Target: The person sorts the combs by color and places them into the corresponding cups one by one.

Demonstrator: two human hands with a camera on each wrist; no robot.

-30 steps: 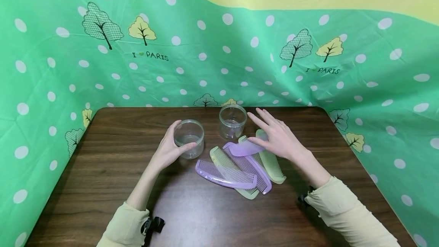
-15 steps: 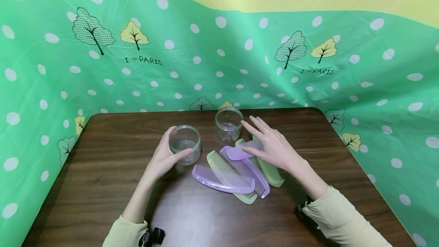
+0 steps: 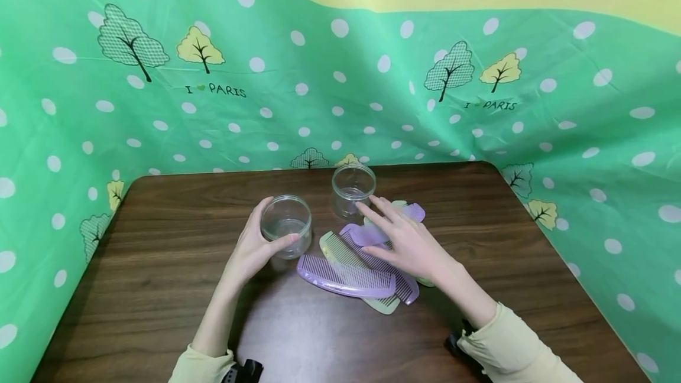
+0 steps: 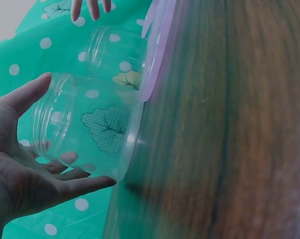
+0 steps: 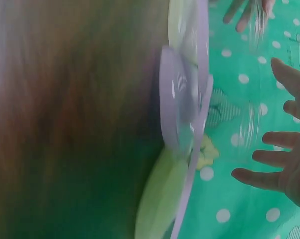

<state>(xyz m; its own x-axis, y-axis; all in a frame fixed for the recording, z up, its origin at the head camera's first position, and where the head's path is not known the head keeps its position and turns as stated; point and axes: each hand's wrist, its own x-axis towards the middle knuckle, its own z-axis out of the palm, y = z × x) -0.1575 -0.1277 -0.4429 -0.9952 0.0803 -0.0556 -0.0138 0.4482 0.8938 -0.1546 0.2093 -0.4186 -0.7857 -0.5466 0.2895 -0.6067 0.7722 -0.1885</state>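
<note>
A clear round jar (image 3: 286, 226) stands upright on the table, with my left hand (image 3: 258, 247) around its left side. The thumb lies across the jar's front and the fingers show through its wall in the left wrist view. Hovering over a pile of purple and green combs is my right hand (image 3: 407, 241), its fingers spread and nothing in them. A purple comb (image 3: 346, 279) lies on top at the front of the pile, crossing a green comb (image 3: 340, 253). Another purple comb (image 3: 415, 213) is partly hidden behind the right hand.
A second clear jar (image 3: 353, 191) stands upright near the back edge, just beyond the right fingertips. The dark wooden table (image 3: 175, 265) meets a green dotted cloth (image 3: 298, 93) at the back and sides.
My right hand has moved left and a little toward me, over the combs, uncovering the back end of a purple comb. The left hand stays at its jar. The head view has shifted slightly.
</note>
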